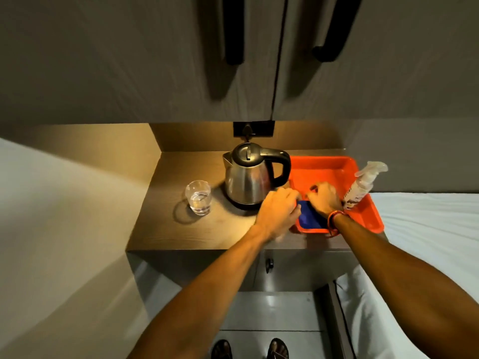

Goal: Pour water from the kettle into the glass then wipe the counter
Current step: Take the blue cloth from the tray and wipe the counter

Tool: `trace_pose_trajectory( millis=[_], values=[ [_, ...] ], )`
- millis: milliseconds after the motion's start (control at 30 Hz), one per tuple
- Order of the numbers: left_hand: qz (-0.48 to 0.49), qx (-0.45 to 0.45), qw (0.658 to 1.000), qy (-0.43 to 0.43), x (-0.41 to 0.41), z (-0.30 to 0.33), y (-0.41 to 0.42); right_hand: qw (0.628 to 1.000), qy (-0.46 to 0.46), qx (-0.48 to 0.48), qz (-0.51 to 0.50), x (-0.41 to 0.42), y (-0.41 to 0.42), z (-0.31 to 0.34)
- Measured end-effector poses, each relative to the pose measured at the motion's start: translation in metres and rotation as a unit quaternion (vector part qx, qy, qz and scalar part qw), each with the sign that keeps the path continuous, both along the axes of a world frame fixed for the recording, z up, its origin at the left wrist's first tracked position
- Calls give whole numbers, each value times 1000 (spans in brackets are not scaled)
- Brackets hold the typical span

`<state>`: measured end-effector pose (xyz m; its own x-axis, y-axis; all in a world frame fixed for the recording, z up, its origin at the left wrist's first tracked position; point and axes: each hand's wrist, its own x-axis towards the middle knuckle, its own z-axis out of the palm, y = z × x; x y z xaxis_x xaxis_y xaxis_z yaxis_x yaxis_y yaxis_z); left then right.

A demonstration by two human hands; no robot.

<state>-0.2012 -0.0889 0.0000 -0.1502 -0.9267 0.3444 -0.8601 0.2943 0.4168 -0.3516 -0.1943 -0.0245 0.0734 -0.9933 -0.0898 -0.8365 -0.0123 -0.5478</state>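
Steel kettle [250,174] stands upright at table [197,229] centre; glass [198,196] at its 8 o'clock holds water. Left hand [278,211] and right hand [325,196] overlie a blue cloth [309,216] in the orange tray [324,172]; fingers hidden, grip cannot be determined.

**A small nook under warm light**

Above me, in the upper half of the frame, hang two grey cabinet doors [181,60] with long black handles [234,29]. Below them a recess with a brown back wall holds a black socket plate [261,128] at centre. Warm yellow light pools on the wood-grain counter [186,229], brightest to the left. A white bed sheet [427,221] fills the right edge. Pale glossy floor tiles [269,312] show at the bottom, where I stand in sandals [278,349].
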Motion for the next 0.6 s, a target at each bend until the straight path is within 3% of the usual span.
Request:
trace_pose_trajectory(
  millis=[133,267,467,600],
  values=[
    [-37,96,977,-184,-37,-14,-11,978,157,113,72,-31,1,-17],
    [-53,125,950,-282,-54,-14,-16,984,107,138,32,-38,0,-20],
    [-27,122,957,-262,-59,-18,-18,988,8,154,-30,-34,-5,-14],
    [50,50,991,-112,-54,-29,-11,992,-61,114,-1,-31,0,8]
  ],
)
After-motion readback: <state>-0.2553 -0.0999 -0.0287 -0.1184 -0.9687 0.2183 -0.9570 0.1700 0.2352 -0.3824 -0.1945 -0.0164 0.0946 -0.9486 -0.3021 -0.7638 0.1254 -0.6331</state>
